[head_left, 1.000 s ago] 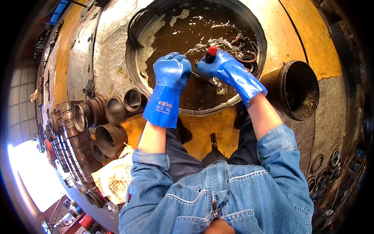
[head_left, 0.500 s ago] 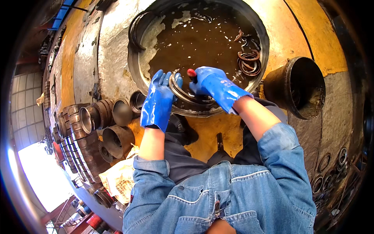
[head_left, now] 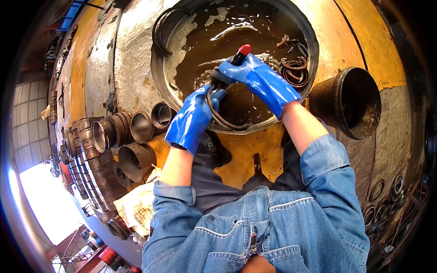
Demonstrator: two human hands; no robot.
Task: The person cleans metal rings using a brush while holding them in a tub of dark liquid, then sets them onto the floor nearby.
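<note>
Both my hands wear long blue rubber gloves. My left hand [head_left: 195, 109] is closed around a curved metal ring [head_left: 221, 119], held tilted over the near rim of a round basin [head_left: 313, 50] of murky brown water. In my right hand [head_left: 257, 77] is a brush [head_left: 241, 54] with a red and black handle, gripped so that its dark head meets the ring's upper end beside my left fingers. Part of the ring is hidden by the gloves. Several rusty rings [head_left: 297, 68] lie in the water by the basin's right wall.
A large dark metal cylinder [head_left: 350, 102] lies on its side to the right. Several hollow metal cylinders [head_left: 136, 160] and stacked rings stand at left, near a crumpled printed sack [head_left: 139, 207]. More rings [head_left: 398, 183] lie on the floor at lower right. Dark curved pieces [head_left: 160, 34] lean on the basin's left rim.
My right hand has lifted the brush up and to the left, bringing it against the ring's end. My left hand has shifted slightly right with the ring. The water now ripples.
</note>
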